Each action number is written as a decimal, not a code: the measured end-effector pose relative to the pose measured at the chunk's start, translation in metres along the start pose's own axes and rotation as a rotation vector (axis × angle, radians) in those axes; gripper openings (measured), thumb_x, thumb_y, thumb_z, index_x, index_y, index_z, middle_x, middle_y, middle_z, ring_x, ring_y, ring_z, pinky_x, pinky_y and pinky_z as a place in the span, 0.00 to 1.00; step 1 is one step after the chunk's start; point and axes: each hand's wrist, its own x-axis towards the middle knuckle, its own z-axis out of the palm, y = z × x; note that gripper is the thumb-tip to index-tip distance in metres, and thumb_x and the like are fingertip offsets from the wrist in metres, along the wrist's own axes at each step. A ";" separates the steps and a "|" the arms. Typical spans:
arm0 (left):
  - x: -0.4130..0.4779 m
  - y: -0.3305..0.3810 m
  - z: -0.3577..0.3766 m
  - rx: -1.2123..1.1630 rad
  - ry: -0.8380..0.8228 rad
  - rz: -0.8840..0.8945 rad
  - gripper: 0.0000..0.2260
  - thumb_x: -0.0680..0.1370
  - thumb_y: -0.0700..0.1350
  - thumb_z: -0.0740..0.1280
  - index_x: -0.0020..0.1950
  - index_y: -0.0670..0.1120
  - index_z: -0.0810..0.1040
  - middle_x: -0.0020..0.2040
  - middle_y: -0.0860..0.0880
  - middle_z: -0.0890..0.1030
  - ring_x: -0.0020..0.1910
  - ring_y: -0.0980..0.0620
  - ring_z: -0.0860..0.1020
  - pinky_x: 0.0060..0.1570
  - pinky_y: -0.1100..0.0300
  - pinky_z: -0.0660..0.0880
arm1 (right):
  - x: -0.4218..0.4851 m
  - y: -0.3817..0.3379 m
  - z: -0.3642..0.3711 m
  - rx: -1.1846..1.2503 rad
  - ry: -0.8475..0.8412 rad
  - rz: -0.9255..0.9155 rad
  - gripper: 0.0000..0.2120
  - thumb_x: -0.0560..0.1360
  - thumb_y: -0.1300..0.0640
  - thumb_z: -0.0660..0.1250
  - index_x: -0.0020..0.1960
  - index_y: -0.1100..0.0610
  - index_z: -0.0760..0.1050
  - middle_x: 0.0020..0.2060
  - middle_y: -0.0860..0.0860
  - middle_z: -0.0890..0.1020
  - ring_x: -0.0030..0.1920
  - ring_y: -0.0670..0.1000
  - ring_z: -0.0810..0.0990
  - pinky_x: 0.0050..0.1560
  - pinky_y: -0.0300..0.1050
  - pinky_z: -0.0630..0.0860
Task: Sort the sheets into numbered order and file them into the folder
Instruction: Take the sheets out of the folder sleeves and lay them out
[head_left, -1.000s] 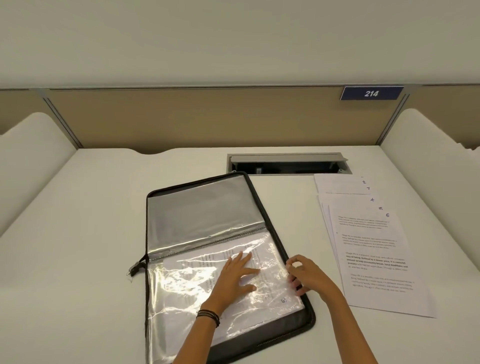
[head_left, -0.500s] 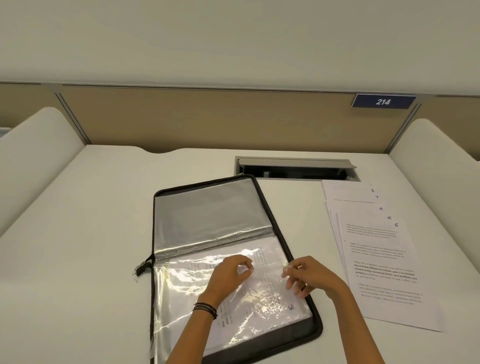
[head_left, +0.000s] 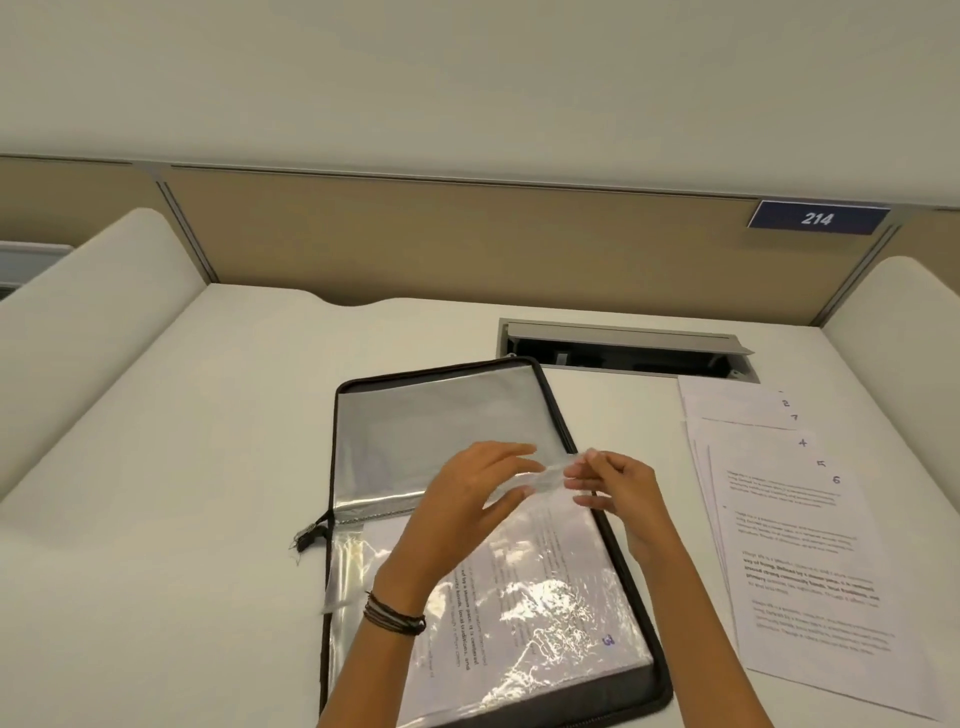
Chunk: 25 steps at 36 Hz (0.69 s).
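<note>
One zip folder (head_left: 447, 415) is laid open on the counter (head_left: 182, 467), its near edge cut off by the frame. One fanned pile of sheets (head_left: 795, 545) is parked just right of it. Five numbered corners can be seen, the top two barely readable. One sheet marked 3 (head_left: 545, 597) is tucked under plastic inside the folder. A clear sleeve (head_left: 540, 475) is pinched by both the left hand (head_left: 467, 504) and the right hand (head_left: 618, 493).

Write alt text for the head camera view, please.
The left hand and right hand hold the lifted edge of a clear plastic sleeve above an open black zip folder on a white desk. Numbered white printed sheets lie fanned to its right.
</note>
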 end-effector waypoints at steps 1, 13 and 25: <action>0.000 0.003 -0.002 -0.012 0.034 0.039 0.14 0.80 0.56 0.59 0.58 0.52 0.79 0.59 0.56 0.79 0.57 0.61 0.74 0.55 0.71 0.69 | 0.002 0.000 0.002 0.033 0.016 -0.001 0.11 0.79 0.59 0.61 0.48 0.64 0.79 0.37 0.56 0.84 0.36 0.50 0.84 0.34 0.40 0.80; -0.015 -0.034 0.025 -0.126 -0.532 -0.465 0.18 0.77 0.57 0.65 0.67 0.56 0.72 0.66 0.56 0.75 0.60 0.58 0.75 0.60 0.61 0.72 | 0.017 -0.015 0.012 0.306 -0.025 -0.053 0.18 0.75 0.50 0.64 0.62 0.58 0.73 0.55 0.55 0.82 0.53 0.55 0.82 0.43 0.44 0.82; -0.021 -0.086 0.070 -0.163 -0.296 -0.619 0.29 0.80 0.49 0.63 0.78 0.52 0.52 0.79 0.48 0.47 0.77 0.47 0.50 0.72 0.52 0.55 | 0.011 0.001 -0.006 0.188 -0.020 -0.102 0.38 0.66 0.38 0.71 0.70 0.50 0.63 0.60 0.52 0.79 0.52 0.53 0.83 0.42 0.45 0.81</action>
